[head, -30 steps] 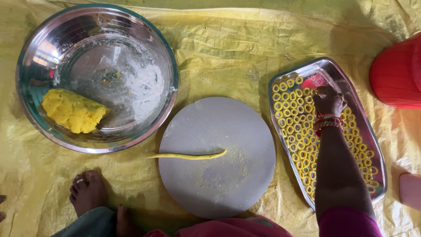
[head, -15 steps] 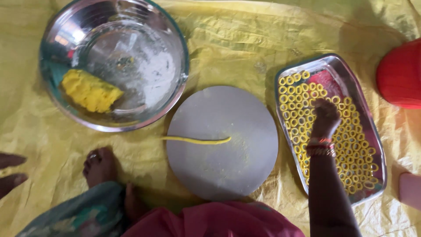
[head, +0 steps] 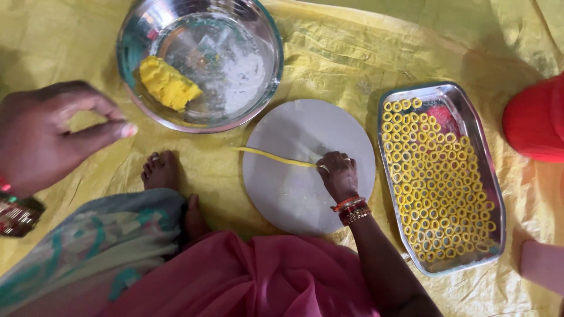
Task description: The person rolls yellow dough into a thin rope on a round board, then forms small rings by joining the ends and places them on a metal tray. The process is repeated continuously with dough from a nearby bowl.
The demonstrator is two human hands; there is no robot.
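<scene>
My right hand (head: pixel 338 174) rests on the round grey board (head: pixel 294 196) and pinches the right end of a thin yellow dough rope (head: pixel 273 157) that lies across the board toward the left. My left hand (head: pixel 50 135) hovers close to the camera at the left, fingertips drawn together, holding nothing that I can see. A steel tray (head: pixel 496 176) to the right of the board is filled with several small yellow dough rings. A steel bowl (head: pixel 200 58) at the top holds a lump of yellow dough (head: pixel 167 83).
Everything sits on a yellow plastic sheet (head: pixel 364 53). A red container (head: pixel 534 120) stands at the right edge, and a pink object (head: pixel 543 264) lies at the lower right. My bare foot (head: pixel 160 171) and pink and green clothing fill the bottom.
My right hand left the tray of rings and came down onto the board at the rope's right end. My left hand rose into view at the left. The view shifted left.
</scene>
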